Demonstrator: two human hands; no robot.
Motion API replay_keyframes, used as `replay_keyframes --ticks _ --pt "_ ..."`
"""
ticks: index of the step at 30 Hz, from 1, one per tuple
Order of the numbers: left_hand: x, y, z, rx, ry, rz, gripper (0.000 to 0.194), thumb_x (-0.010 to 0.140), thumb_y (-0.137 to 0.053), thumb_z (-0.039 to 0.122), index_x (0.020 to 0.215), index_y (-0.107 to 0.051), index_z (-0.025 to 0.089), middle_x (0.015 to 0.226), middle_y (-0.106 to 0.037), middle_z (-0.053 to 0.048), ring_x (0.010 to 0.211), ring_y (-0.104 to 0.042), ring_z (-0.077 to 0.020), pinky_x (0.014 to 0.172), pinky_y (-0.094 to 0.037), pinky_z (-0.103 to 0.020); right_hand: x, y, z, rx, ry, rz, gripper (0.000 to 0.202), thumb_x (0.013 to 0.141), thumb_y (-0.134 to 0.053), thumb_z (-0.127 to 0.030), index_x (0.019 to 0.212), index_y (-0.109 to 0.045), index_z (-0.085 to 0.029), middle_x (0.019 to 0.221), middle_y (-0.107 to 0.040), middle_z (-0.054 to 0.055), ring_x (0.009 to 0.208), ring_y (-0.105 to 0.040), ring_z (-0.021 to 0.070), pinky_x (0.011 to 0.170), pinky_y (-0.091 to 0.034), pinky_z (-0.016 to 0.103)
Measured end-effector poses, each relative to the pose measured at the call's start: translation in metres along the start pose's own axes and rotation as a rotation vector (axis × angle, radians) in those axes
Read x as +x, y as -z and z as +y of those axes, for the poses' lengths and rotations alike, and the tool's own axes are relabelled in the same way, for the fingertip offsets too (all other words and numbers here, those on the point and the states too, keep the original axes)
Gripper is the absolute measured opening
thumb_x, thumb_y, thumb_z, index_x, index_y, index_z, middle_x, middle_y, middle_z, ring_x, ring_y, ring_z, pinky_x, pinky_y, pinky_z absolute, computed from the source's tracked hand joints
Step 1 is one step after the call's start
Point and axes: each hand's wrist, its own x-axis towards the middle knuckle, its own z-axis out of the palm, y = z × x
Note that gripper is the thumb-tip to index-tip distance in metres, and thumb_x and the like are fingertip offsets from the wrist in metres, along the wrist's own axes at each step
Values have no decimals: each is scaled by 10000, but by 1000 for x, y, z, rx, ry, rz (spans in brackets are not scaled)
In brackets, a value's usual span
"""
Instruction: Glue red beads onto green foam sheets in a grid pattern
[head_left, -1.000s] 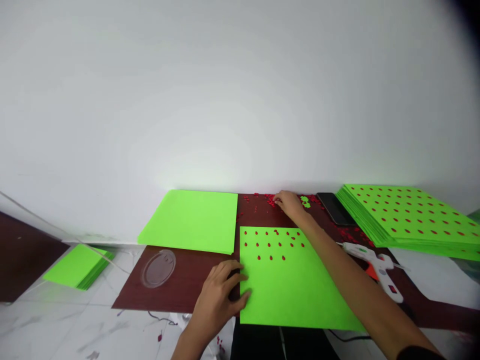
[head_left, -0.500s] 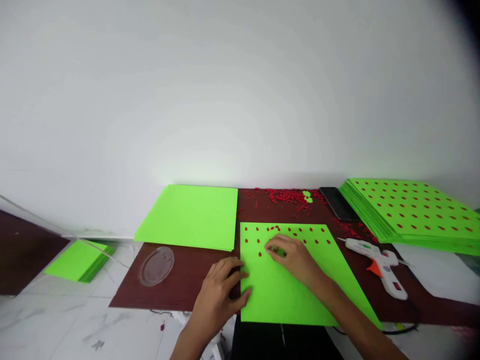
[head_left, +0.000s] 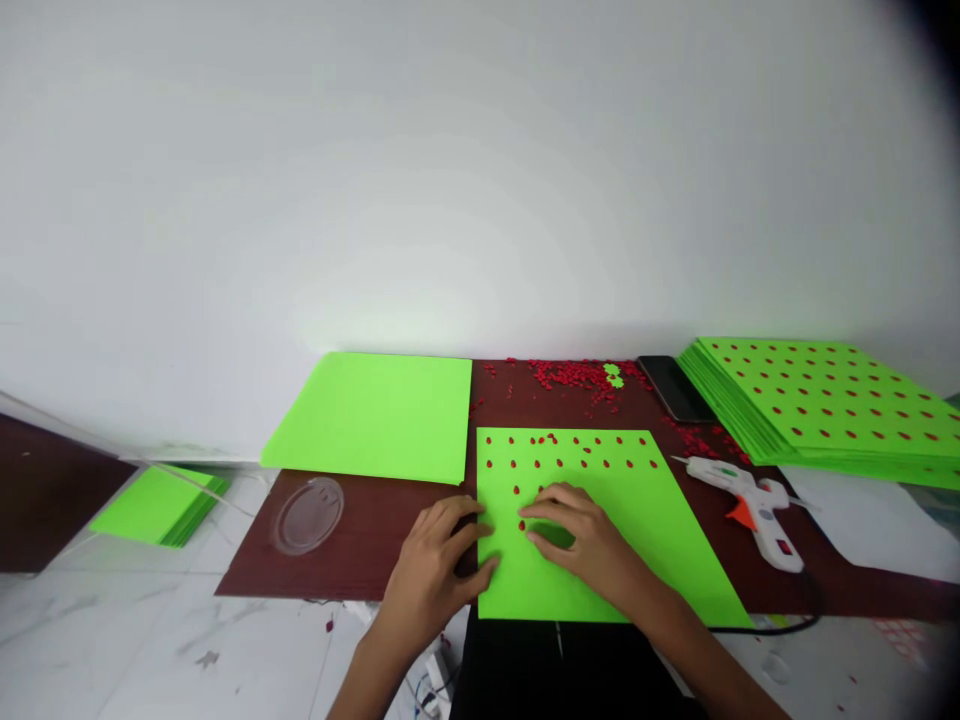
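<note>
A bright green sheet point(head_left: 600, 570) lies on the dark red-brown board, with small red drop-shaped pieces in rows along its upper part. My left hand point(head_left: 441, 560) rests at the sheet's left edge, its fingers spread and fingertips on the margin. Over the sheet's middle is my right hand point(head_left: 581, 535), thumb and forefinger apart. Just left of those fingertips sits one red piece point(head_left: 521, 525); I cannot tell if they touch it. Another red piece point(head_left: 516, 490) lies above it, and one more is partly hidden behind my right fingers.
A plain green sheet stack point(head_left: 375, 415) lies left; a red-dotted green stack point(head_left: 832, 390) stands right. Loose red pieces point(head_left: 570, 375), a black phone point(head_left: 676, 388) and a white glue gun point(head_left: 750, 500) are on the board point(head_left: 255, 560). A clear round lid point(head_left: 309, 515) lies left.
My right hand has moved slightly down the sheet, and its pinched fingers have parted. A red piece now shows beside the fingertips. My left hand stays at the edge; the view has tilted slightly.
</note>
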Motion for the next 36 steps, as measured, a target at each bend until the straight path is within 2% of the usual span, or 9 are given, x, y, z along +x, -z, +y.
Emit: replay_keyframes --ticks 6,10,13,20,24,31,36 --pt "-1 -1 -2 1 1 1 227 912 -753 274 1136 -721 260 1291 -684 -87 1240 -622 -301 985 -533 -458 -2 -13 -2 -48 -36 57 119 881 -766 -162 961 -778 -250 927 -727 48 887 -687 230 826 -546 396" --pt "-2 -1 -1 -7 5 -4 245 902 -769 267 1141 -717 257 1299 -681 -80 1241 -621 -298 992 -528 -463 0 -17 -7 -8 -77 89 161 853 -740 -103 926 -759 -245 885 -716 34 871 -680 230 810 -540 385" --pt "-1 0 0 -6 4 0 241 902 -767 260 1138 -718 255 1294 -682 -80 1238 -623 -294 987 -533 -458 13 -17 -14 14 -94 93 185 835 -731 -73 905 -737 -244 881 -708 25 868 -675 226 806 -534 374" --pt "-2 -1 0 6 15 8 248 891 -769 249 1134 -721 256 1283 -683 -85 1225 -628 -295 982 -544 -457 52 -29 -14 10 -84 110 151 878 -754 -99 936 -754 -238 890 -691 35 894 -664 230 835 -540 376" --pt "-2 -1 1 -1 18 2 260 870 -790 234 1120 -719 247 1274 -684 -83 1219 -634 -299 974 -553 -462 52 -37 -8 5 -56 103 145 908 -745 -116 963 -769 -248 927 -705 42 920 -673 233 850 -539 383" --pt "-2 -1 1 -35 31 -5 274 865 -796 212 1119 -701 246 1291 -676 -93 1229 -626 -311 991 -542 -488 48 -40 -10 -155 -5 109 172 939 -745 -168 1046 -800 -291 945 -714 37 903 -667 233 870 -483 416" --pt "-2 -2 1 -30 34 -4 288 856 -797 196 1121 -694 241 1286 -676 -96 1233 -623 -319 993 -536 -500 46 -38 -15 -142 -34 191 226 944 -666 -114 1061 -794 -259 924 -706 49 902 -663 241 870 -460 427"
